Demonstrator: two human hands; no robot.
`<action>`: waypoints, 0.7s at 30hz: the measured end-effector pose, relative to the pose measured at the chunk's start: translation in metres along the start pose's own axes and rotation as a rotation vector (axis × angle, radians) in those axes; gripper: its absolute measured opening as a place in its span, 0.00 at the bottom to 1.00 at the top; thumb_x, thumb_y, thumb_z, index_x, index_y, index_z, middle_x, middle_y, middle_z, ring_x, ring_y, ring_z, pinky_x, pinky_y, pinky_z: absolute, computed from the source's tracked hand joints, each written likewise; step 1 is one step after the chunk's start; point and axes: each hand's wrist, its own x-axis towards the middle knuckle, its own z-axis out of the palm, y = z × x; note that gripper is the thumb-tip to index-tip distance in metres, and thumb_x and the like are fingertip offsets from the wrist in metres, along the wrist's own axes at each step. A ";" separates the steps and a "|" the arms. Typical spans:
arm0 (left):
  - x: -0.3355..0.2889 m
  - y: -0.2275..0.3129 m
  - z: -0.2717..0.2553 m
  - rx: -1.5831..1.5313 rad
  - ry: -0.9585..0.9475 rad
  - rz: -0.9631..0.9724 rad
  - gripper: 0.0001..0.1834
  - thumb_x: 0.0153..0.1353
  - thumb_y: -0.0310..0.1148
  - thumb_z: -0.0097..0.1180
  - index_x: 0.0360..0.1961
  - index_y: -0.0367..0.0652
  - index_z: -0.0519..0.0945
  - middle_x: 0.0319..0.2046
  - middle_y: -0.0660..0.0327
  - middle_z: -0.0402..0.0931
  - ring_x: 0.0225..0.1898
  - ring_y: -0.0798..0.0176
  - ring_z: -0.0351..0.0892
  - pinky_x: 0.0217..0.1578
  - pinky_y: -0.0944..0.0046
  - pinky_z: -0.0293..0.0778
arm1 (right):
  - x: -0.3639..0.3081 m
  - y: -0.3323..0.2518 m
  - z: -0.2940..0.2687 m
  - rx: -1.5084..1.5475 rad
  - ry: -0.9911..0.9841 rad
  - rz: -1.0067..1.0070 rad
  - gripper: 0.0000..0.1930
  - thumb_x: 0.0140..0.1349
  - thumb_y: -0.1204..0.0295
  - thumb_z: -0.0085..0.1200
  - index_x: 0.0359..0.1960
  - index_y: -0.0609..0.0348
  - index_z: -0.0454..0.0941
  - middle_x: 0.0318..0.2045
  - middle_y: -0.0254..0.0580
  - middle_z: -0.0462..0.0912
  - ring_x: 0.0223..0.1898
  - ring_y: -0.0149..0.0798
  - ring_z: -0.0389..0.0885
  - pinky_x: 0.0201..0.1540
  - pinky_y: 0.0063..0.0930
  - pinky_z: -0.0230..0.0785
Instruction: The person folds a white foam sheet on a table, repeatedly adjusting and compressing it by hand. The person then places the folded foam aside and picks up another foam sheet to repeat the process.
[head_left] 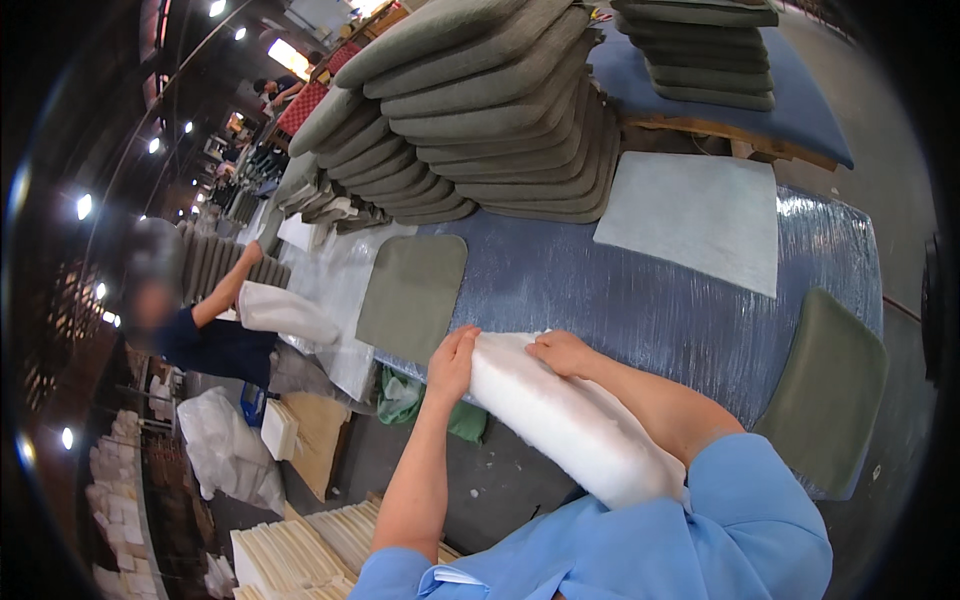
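A thick white padded cushion (575,425) with a fluffy, fibre-like surface leans between my body and the table edge, tilted. My left hand (453,366) is closed round its far left corner. On the far right corner my right hand (562,354) grips the edge, fingers curled in and partly hidden. Just beyond my left hand, a flat olive-green cushion cover (412,298) lies on the table. A light grey-white sheet (692,222) is spread farther right, and another green cover (828,392) lies along the right end.
The blue table (540,270) has a plastic-wrapped top. Tall stacks of green cushions (500,120) stand at its back; another stack (705,55) sits on a second table. At left, a co-worker (225,335) handles a white cushion. Foam slabs (290,555) and a white bag (230,445) are lower left.
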 end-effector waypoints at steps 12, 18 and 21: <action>-0.001 0.001 -0.002 0.068 0.021 -0.088 0.24 0.76 0.45 0.51 0.60 0.37 0.83 0.64 0.47 0.79 0.68 0.47 0.76 0.68 0.56 0.69 | -0.017 -0.086 -0.004 0.154 -0.146 -0.044 0.23 0.77 0.53 0.48 0.41 0.63 0.84 0.34 0.49 0.87 0.36 0.45 0.84 0.44 0.42 0.74; -0.026 0.016 0.007 0.009 0.350 0.222 0.28 0.75 0.47 0.51 0.68 0.41 0.78 0.69 0.40 0.71 0.73 0.36 0.66 0.73 0.46 0.60 | -0.009 -0.044 -0.003 0.038 -0.064 0.025 0.23 0.77 0.54 0.49 0.40 0.64 0.85 0.32 0.50 0.86 0.36 0.43 0.84 0.43 0.41 0.74; -0.045 0.028 0.032 0.446 0.258 0.248 0.28 0.74 0.48 0.51 0.67 0.42 0.79 0.71 0.40 0.69 0.74 0.29 0.61 0.74 0.37 0.53 | -0.023 -0.016 -0.002 0.031 -0.014 0.121 0.24 0.77 0.53 0.49 0.40 0.64 0.86 0.35 0.49 0.88 0.38 0.43 0.85 0.44 0.42 0.75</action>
